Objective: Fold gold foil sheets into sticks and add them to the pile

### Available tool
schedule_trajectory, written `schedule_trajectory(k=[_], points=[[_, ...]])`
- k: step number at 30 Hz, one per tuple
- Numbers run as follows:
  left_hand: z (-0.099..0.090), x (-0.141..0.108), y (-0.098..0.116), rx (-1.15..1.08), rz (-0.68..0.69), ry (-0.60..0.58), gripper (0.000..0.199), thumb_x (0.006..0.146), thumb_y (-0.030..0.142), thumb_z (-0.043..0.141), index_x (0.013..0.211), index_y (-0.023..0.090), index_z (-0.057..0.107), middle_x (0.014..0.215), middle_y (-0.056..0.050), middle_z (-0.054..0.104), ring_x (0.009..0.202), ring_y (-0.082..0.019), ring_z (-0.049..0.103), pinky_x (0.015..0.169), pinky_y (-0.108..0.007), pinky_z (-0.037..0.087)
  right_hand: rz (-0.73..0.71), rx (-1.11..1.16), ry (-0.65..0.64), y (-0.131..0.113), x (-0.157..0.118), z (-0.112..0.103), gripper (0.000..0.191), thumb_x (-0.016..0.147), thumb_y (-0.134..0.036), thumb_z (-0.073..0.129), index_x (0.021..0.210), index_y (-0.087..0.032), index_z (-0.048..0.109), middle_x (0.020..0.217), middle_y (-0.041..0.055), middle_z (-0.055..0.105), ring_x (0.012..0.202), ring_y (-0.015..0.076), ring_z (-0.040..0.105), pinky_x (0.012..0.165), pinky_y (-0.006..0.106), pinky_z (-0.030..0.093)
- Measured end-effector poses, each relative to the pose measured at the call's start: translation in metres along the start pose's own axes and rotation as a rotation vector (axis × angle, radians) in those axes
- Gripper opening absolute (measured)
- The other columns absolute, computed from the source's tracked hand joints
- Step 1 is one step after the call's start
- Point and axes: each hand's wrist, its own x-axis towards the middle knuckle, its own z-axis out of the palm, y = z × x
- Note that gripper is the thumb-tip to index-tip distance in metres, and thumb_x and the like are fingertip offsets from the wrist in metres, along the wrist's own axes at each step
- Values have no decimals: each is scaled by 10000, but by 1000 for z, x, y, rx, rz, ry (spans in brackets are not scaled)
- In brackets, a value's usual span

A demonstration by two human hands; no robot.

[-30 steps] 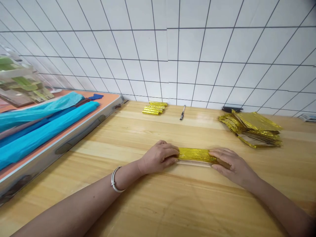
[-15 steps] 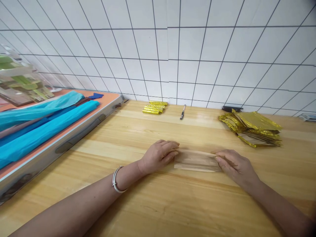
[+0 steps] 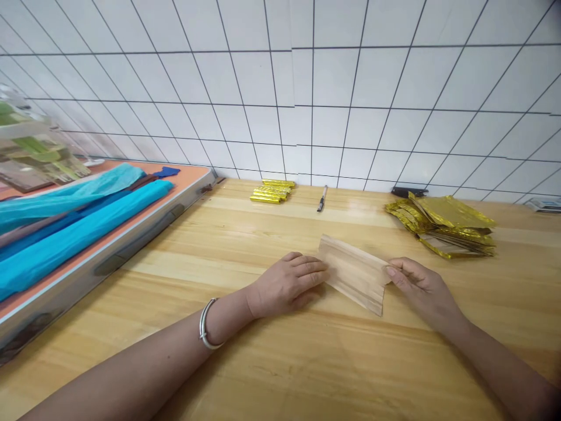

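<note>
A creased, light brown paper sheet [image 3: 354, 275] lies tilted above the wooden table, between both hands. My right hand [image 3: 416, 286] pinches its right edge between thumb and fingers. At the sheet's left edge is my left hand [image 3: 291, 283], palm down, its fingers extended and touching the paper; a silver bangle circles that wrist. Behind and to the right sits a loose stack of gold foil-edged sheets [image 3: 451, 219]. Several rolled gold strips [image 3: 272, 191] lie near the wall, with a pen [image 3: 322, 199] to their right.
At the left, an orange-topped case [image 3: 193, 181] carries blue cloth rolls [image 3: 87, 234] and a clear organiser with green parts [image 3: 39, 146]. A dark object [image 3: 408, 192] lies behind the gold stack. A white tiled wall [image 3: 333, 76] bounds the wooden table [image 3: 280, 362].
The brown sheet has turned clockwise, its left end moving up and its lower right corner down. My left hand has flattened, its fingers more stretched out. The view has shifted slightly.
</note>
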Motion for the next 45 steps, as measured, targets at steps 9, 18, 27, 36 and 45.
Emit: schedule_trajectory(k=[9, 18, 27, 36, 45], points=[[18, 7, -8, 56, -44, 9, 275, 901, 187, 409, 1142, 188, 542, 1107, -81, 619, 1010, -177, 557, 858, -324, 397, 42, 80, 50, 13, 9, 6, 293, 856, -439, 449, 1044, -241, 556, 882, 18, 649, 801, 203, 610, 713, 332, 502], [18, 8, -1, 107, -17, 34, 242, 894, 187, 403, 1054, 171, 584, 927, -93, 646, 889, -171, 575, 800, -318, 402, -450, -421, 314, 7, 2, 0, 232, 839, -271, 513, 1066, -244, 555, 1051, 75, 590, 989, 253, 530, 878, 457, 403], [13, 8, 3, 55, -63, 66, 210, 893, 201, 415, 946, 170, 615, 821, -68, 648, 831, -165, 577, 772, -311, 404, -1010, -610, 14, -33, -29, 16, 237, 787, -208, 620, 1022, -183, 607, 867, 33, 660, 792, 179, 544, 717, 353, 416], [9, 6, 7, -39, -105, 78, 217, 909, 238, 410, 903, 180, 620, 791, -55, 642, 792, -147, 588, 763, -290, 417, -713, -727, 14, -15, -19, 21, 285, 851, -245, 523, 1122, -172, 568, 1079, 82, 627, 945, 228, 536, 797, 389, 427], [6, 4, 10, -153, -167, 89, 190, 912, 221, 401, 959, 176, 579, 1035, -64, 625, 909, -151, 587, 758, -264, 453, -899, -771, 2, -46, -37, 16, 375, 870, -77, 347, 1157, -165, 572, 1052, 75, 651, 894, 226, 540, 775, 404, 386]])
